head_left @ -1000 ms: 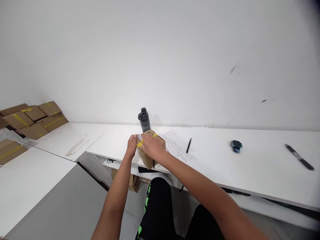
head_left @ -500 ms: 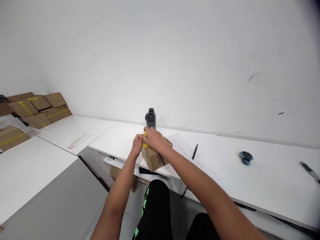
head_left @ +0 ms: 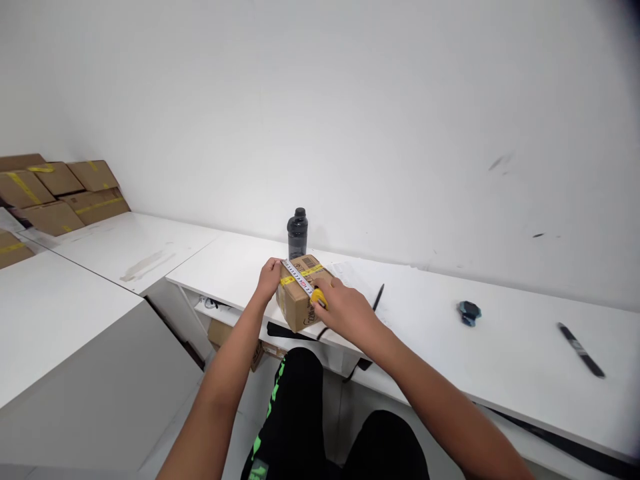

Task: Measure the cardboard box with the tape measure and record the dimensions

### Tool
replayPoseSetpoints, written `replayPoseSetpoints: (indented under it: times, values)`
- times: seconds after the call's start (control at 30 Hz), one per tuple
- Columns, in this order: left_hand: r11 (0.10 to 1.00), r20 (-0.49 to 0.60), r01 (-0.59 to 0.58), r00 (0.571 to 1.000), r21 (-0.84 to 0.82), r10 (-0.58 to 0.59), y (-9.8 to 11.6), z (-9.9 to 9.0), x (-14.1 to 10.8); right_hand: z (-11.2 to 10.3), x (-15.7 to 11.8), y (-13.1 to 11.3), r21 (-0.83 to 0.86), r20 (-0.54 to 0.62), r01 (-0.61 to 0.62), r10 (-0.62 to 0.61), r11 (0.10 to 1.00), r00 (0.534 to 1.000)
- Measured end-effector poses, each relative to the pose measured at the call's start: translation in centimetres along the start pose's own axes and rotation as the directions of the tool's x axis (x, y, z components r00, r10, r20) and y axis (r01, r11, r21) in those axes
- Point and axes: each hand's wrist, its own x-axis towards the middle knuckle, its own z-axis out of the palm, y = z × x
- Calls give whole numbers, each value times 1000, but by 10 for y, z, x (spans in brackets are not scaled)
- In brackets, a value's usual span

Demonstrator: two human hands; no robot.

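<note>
A small cardboard box (head_left: 300, 312) with yellow tape sits at the front edge of the white table. Across its top runs the drawn-out blade of a tape measure (head_left: 319, 297), its numbers facing up. My right hand (head_left: 345, 308) is closed around the yellow case at the box's right edge. At the left top corner of the box, my left hand (head_left: 271, 277) pinches the blade's end. A dark strap hangs below my right hand. Directly behind the box stands a dark bottle (head_left: 298, 233).
Printed paper (head_left: 353, 272) and a black pen (head_left: 379, 297) lie right of the box. Farther right are a small blue-black object (head_left: 469, 312) and a dark marker-like item (head_left: 581, 350). Stacked cartons (head_left: 95, 203) stand at far left. A shelf (head_left: 235, 319) runs under the table.
My right hand has moved right and toward me, away from my left hand, drawing the tape blade out across the box top. The view has shifted slightly to the right.
</note>
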Motion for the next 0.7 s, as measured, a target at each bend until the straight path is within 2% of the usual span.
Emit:
replayPoseSetpoints:
  times: [0.13, 0.27, 0.5, 0.6, 0.7]
  values:
    - [1000, 3, 17, 1000, -9, -17, 3, 1, -2, 6, -18, 7, 5, 5, -37, 37, 999, 999]
    - [1000, -1, 19, 1000, -20, -19, 4, 2, -4, 13, -8, 4, 5, -3, -48, 48, 999, 999]
    - [1000, -10, -8, 1000, -30, 7, 1, -1, -5, 22, 3, -9, 4, -83, -35, 35, 999, 996]
    - [999, -6, -20, 1000, -42, 20, 1, -3, -7, 20, 1, -7, 36, -97, -20, 23, 999, 995]
    - [998, -12, -22, 1000, -66, 21, 1, -8, -12, 9, 3, -1, 142, -110, -12, 28, 990, 994]
